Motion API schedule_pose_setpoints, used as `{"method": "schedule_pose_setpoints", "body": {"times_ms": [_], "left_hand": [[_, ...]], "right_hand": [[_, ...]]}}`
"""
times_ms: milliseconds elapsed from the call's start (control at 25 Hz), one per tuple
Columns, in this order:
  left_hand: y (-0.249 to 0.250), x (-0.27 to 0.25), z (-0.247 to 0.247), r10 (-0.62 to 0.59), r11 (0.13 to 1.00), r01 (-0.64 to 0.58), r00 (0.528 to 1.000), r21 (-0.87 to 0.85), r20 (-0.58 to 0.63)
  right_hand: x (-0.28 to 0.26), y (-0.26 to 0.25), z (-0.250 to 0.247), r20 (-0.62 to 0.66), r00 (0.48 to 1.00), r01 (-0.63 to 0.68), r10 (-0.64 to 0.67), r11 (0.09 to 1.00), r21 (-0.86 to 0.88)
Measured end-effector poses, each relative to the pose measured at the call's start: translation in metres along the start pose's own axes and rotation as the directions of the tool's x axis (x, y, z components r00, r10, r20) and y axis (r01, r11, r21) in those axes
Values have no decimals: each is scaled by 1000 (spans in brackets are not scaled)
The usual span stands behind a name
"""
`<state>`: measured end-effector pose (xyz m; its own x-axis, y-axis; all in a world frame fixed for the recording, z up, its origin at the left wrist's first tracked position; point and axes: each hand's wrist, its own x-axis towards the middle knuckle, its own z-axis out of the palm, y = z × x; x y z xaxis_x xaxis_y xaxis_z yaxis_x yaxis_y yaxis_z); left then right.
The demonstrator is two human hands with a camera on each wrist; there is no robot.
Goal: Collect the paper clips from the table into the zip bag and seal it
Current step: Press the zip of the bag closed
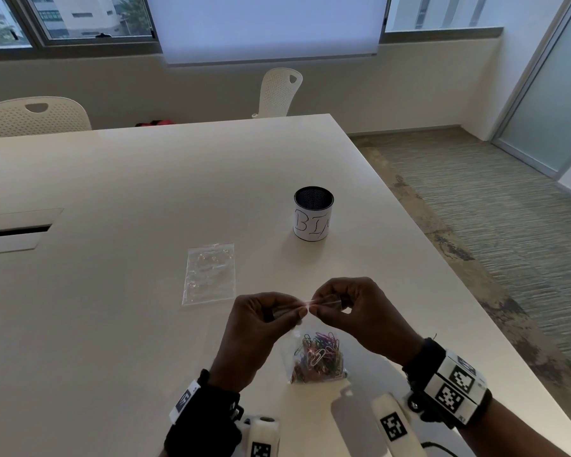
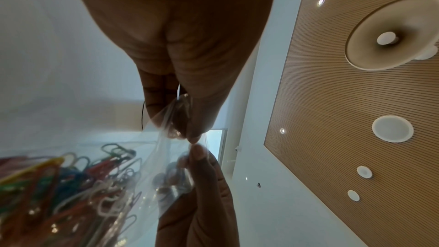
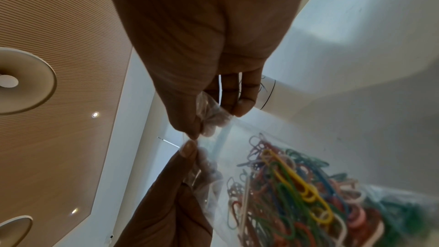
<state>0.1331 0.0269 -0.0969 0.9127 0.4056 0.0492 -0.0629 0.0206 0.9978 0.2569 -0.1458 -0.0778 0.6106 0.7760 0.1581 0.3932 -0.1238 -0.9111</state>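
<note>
From the head view, both hands are raised over the near part of the white table (image 1: 145,192), side by side with their fingertips almost meeting. The left hand (image 1: 261,328) and the right hand (image 1: 360,311) each pinch the top edge of a clear zip bag (image 1: 314,357) between thumb and curled fingers; the bag hangs below them, its bottom resting on or just above the table, which of the two I cannot tell. A heap of coloured paper clips (image 1: 318,356) fills its lower part. Farther off and to the left a second clear bag (image 1: 210,273) lies flat on the table, and beyond the hands, slightly right, stands a black mesh cup (image 1: 313,214) wrapped in white paper with handwritten letters. Two white chairs (image 1: 35,117) stand at the far side. In the left wrist view, the left hand (image 2: 180,48) presses thumb against fingers on the plastic rim of the zip bag (image 2: 164,157), and the right hand (image 2: 202,194) pinches the same rim just below, thumb tips nearly touching; the paper clips (image 2: 47,185) bunch at lower left. In the right wrist view, the right hand (image 3: 204,53) pinches crumpled plastic of the zip bag (image 3: 213,117), the left hand (image 3: 171,194) grips the rim beside it, and the paper clips (image 3: 297,194) lie inside at lower right.
</note>
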Motion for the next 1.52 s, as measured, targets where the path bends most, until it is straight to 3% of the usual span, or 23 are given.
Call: {"method": "schedule_pose_setpoints", "body": {"times_ms": [480, 1120, 1280, 1520], "left_hand": [[3, -5, 0, -15, 999, 13, 999, -50, -45], [3, -10, 2, 72, 996, -71, 997, 59, -21], [4, -11, 4, 64, 997, -62, 995, 37, -71], [5, -10, -11, 166, 937, -136, 984, 321, -67]], "right_hand": [[-1, -2, 0, -21, 1000, 0, 0, 1000, -6], [-10, -4, 8, -60, 998, 2, -1, 1000, 11], [-9, -6, 9, -76, 997, 8, -6, 1000, 21], [-14, -4, -10, -63, 995, -71, 76, 994, 83]]}}
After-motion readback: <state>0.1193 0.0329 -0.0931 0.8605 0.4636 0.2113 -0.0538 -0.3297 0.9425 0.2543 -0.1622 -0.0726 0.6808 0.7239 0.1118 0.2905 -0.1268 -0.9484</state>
